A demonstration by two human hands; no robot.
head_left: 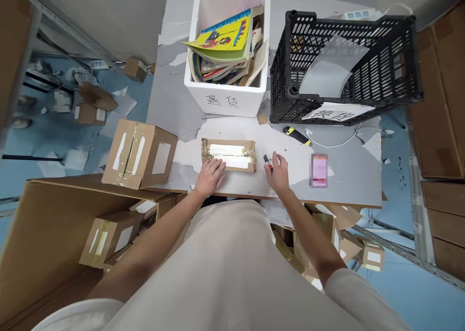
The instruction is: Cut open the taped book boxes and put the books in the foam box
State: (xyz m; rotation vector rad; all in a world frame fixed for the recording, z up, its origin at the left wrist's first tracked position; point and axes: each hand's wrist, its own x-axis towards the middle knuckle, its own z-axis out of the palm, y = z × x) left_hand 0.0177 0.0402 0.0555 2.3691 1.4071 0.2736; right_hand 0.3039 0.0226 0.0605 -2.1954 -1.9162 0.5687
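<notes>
A small taped cardboard box [228, 149] with a white label lies flat on the table in front of me. My left hand [209, 176] holds its near left corner, fingers over the top edge and thumb at the near side. Just right of the box, my right hand [279, 172] has its thumb and fingers around a small black-and-red tool [268, 162], which looks like a box cutter. Part of the tool is hidden by the fingers. Farther back lies a black-and-yellow utility knife [297, 135].
Behind the box stand a white foam bin [225, 98] of books and a black plastic crate [290, 111]. A larger carton [156, 157] sits at the table's left edge, and a blurred pink phone-like rectangle [319, 170] lies to the right. Boxes fill a big carton [43, 234] below left.
</notes>
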